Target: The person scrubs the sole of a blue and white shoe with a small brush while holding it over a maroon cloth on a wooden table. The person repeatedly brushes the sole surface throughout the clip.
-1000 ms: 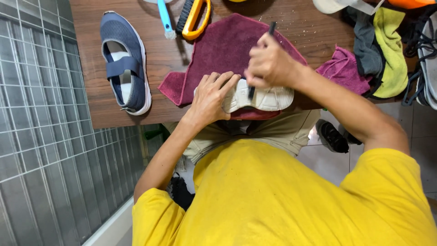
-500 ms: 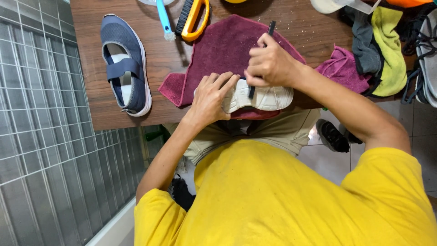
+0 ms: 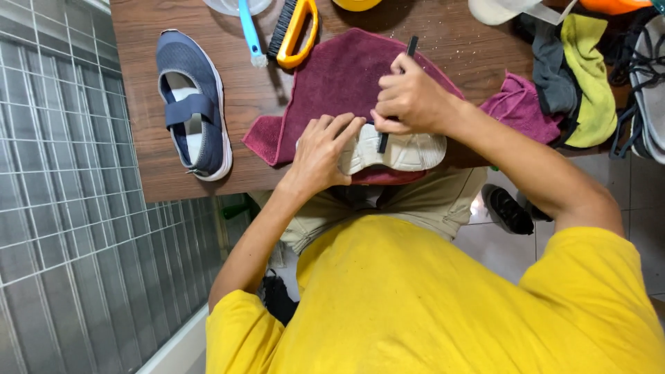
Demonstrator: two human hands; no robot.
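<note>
While a white-soled shoe (image 3: pixel 398 150) is lying sole-up on a maroon cloth towel (image 3: pixel 332 83) at the near edge of the brown wooden table (image 3: pixel 138 104), it is pressed down by the left hand (image 3: pixel 320 154), fingers spread flat; a thin black stick-like tool (image 3: pixel 395 97) is gripped by the closed right hand (image 3: pixel 410 100), its tip touching the sole

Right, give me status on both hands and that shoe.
Left hand flat on the white shoe sole, steadying. Right hand gripping a thin black tool against the sole. Maroon towel underneath; nothing obstructing.
</note>
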